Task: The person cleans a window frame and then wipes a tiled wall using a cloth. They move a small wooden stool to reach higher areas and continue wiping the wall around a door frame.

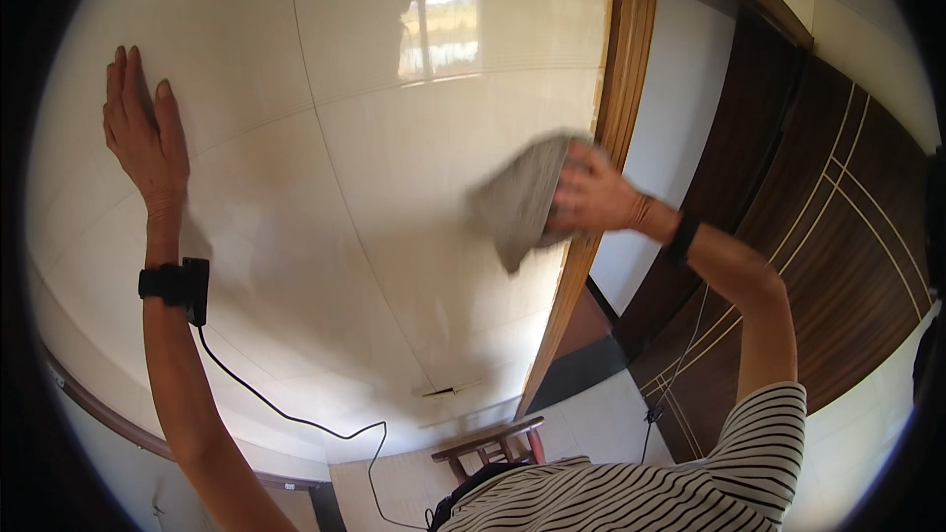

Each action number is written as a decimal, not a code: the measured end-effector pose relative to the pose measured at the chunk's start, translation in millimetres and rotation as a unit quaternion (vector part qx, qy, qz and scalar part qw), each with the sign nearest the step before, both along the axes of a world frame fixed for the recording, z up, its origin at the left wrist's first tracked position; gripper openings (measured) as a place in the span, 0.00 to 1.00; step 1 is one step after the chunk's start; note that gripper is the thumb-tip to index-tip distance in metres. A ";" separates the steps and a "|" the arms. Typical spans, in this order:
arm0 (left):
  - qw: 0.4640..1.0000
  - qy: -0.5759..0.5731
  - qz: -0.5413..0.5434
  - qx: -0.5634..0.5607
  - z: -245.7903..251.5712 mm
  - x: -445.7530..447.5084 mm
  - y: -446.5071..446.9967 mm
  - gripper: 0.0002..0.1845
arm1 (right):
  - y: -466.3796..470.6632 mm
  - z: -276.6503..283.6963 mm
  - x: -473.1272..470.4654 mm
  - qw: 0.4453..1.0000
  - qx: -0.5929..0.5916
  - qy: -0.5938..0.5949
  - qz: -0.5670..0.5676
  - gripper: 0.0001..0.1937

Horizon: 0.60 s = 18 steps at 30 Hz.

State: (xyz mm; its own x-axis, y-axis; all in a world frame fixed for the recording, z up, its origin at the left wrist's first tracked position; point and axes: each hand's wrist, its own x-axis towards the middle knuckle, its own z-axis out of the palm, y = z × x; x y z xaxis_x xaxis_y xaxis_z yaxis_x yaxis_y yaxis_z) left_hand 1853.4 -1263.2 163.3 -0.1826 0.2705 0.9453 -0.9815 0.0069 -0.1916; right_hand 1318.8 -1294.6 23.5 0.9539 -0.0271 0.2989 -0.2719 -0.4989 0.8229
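My right hand (591,192) presses a grey cloth (521,192) to a glossy cream tiled wall (369,185), close to a wooden door frame (628,52). Both the cloth and the hand look blurred. Higher up on the left, my left hand (144,125) lies against the same wall with its palm toward the tiles and holds nothing. Its thumb stands apart from the fingers. A black strap with a small box (185,288) sits on my left forearm, and a black band (684,236) circles my right wrist.
A black cable (295,417) hangs from the left strap toward my body. Below stands a wooden chair (488,443), partly hidden by my striped shirt. On the right, a dark wood panel with pale lines (813,258) adjoins the doorway. A window reflects in the upper tiles.
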 end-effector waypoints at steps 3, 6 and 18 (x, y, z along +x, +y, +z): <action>1.000 -0.002 -0.002 0.001 0.7 -2.0 1.9 0.28 | -0.9 98.7 4.2 0.986 -0.057 -0.132 -0.085 0.29; 1.000 -0.010 -0.025 -0.002 3.0 -4.4 1.7 0.28 | -8.7 194.3 21.6 0.945 -0.170 -0.274 -0.053 0.36; 0.999 0.029 0.014 0.043 -0.1 -16.4 4.8 0.29 | 3.1 153.7 169.2 0.952 -0.164 -0.241 0.090 0.28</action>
